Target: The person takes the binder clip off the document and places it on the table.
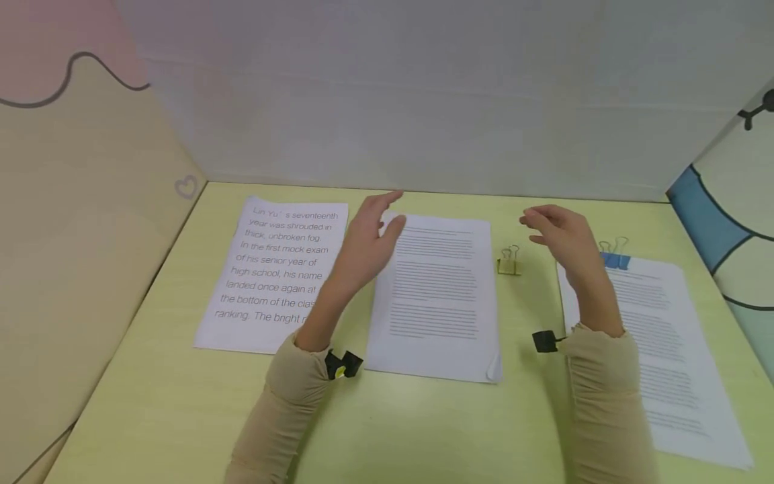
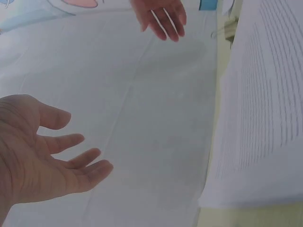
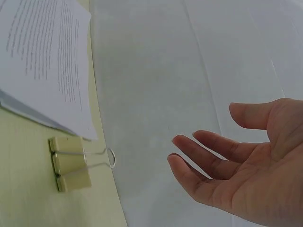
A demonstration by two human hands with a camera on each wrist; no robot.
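My left hand (image 1: 370, 238) hovers over the upper left edge of the middle stack of printed paper (image 1: 432, 289), fingers loosely extended and holding nothing. Raised above the table between a yellow binder clip (image 1: 510, 267) and the right-hand stack, my right hand (image 1: 565, 238) is empty too, its fingers slightly bent. The yellow clip stands just right of the middle stack, apart from it, wire handles up. In the right wrist view the clip (image 3: 71, 163) is near the paper's corner, away from the right hand (image 3: 236, 165). The left wrist view shows the left hand (image 2: 57, 151) with fingers spread.
A large-print sheet (image 1: 266, 269) lies on the left of the pale yellow table (image 1: 423, 430). On the right lies another printed stack (image 1: 671, 349) with a blue binder clip (image 1: 615, 260) on its top edge. A white wall (image 1: 435, 121) rises behind the table.
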